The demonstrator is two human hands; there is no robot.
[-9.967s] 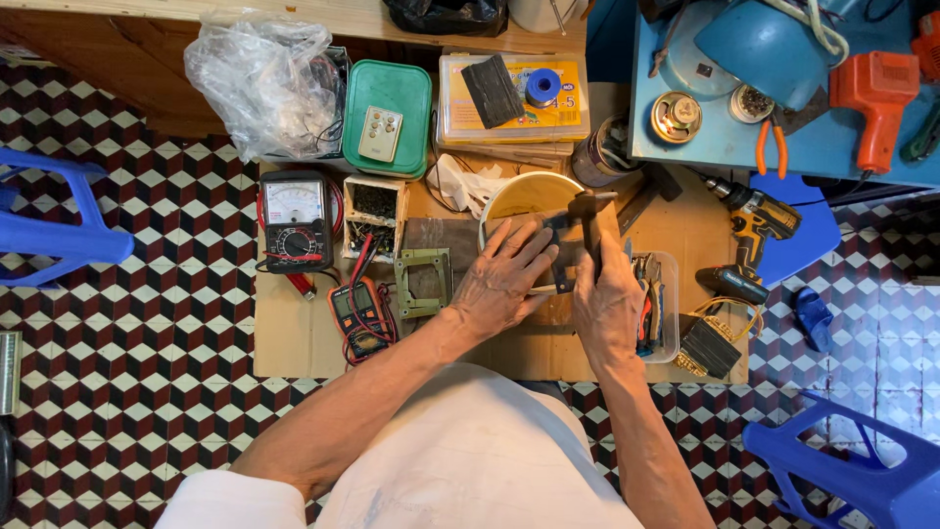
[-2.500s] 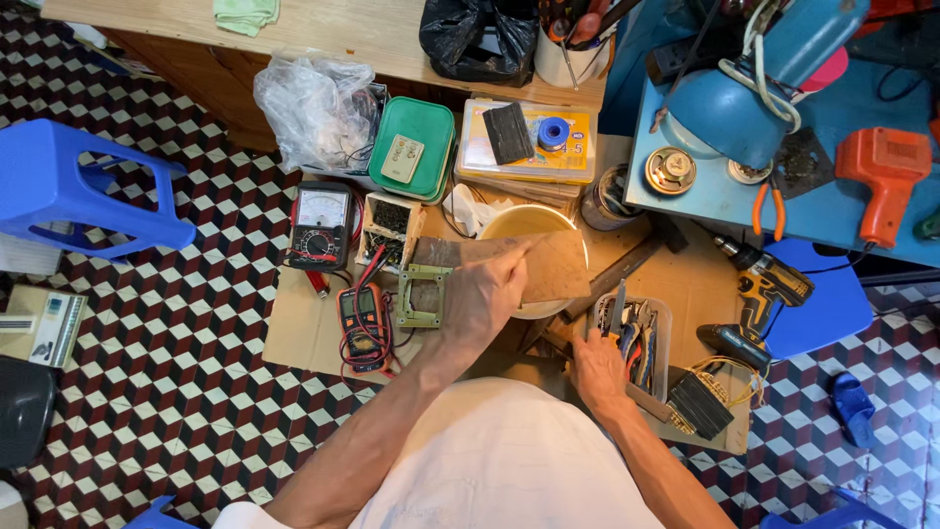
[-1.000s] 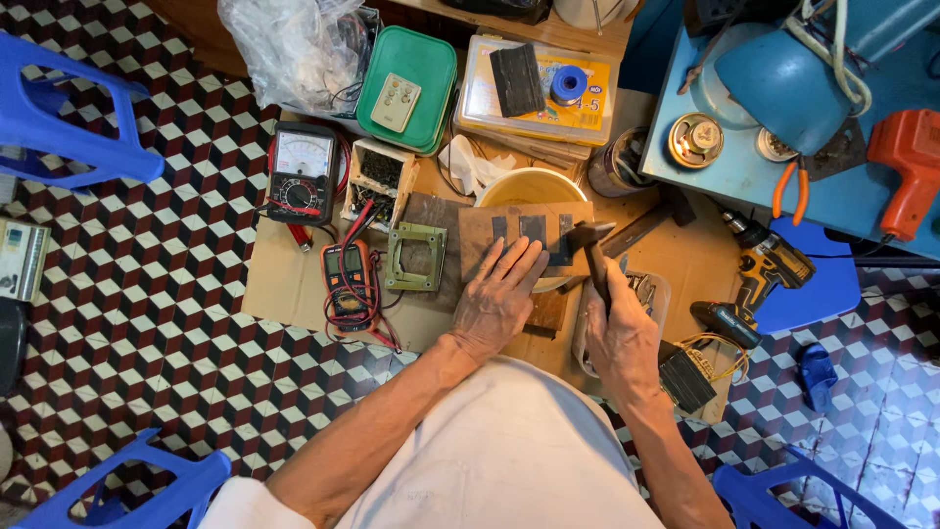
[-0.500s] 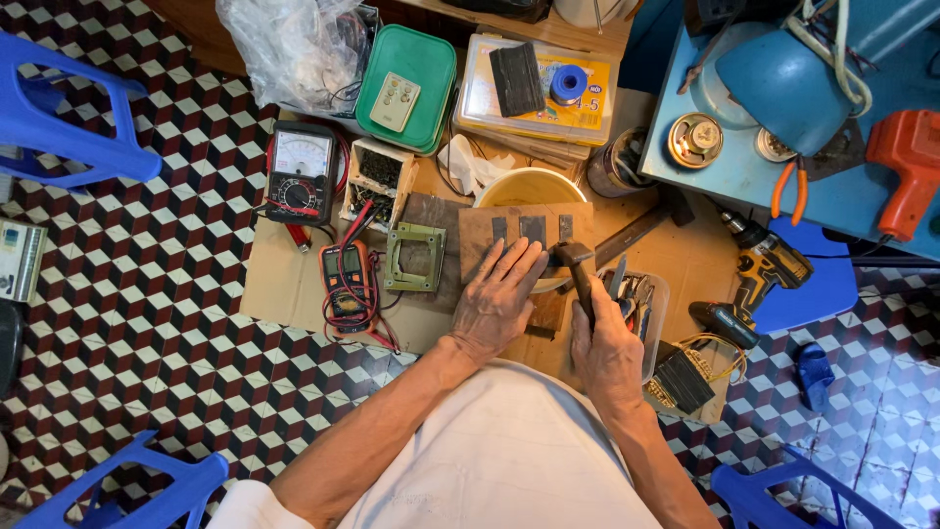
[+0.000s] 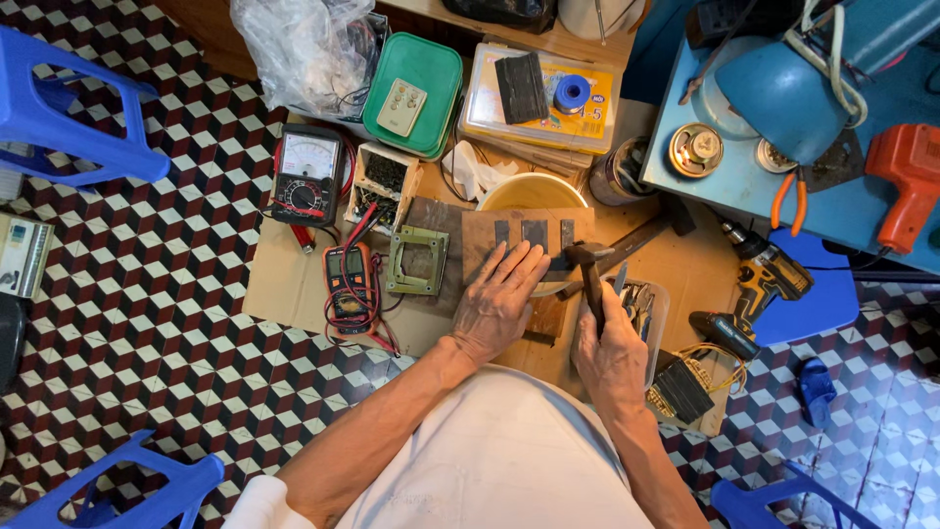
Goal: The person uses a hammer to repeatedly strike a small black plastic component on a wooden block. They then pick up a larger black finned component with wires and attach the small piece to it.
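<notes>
An orange multimeter [image 5: 350,284] lies beside a green frame [image 5: 418,261]. The left hand [image 5: 499,304] presses flat, fingers spread, on a wooden block [image 5: 524,235] (probably pinning small metal pieces). The right hand [image 5: 609,353] grips a hammer [image 5: 590,274], head just beside the left fingertips.

Floor [image 5: 147,284]: tiles in a cube pattern of red, black and white. A flat sheet of brown cardboard [image 5: 294,294] lies on it as the work surface. Directly on the cardboard: an analog meter [image 5: 306,174], a digital meter [image 5: 349,284] with red and black leads, a small box of dark parts [image 5: 384,186], a green metal frame [image 5: 419,261], a wooden board [image 5: 519,240], a clear tray of tools [image 5: 646,306], a cordless drill [image 5: 754,294]. Blue plastic stools [image 5: 69,108] stand on the tiles beside it.
</notes>
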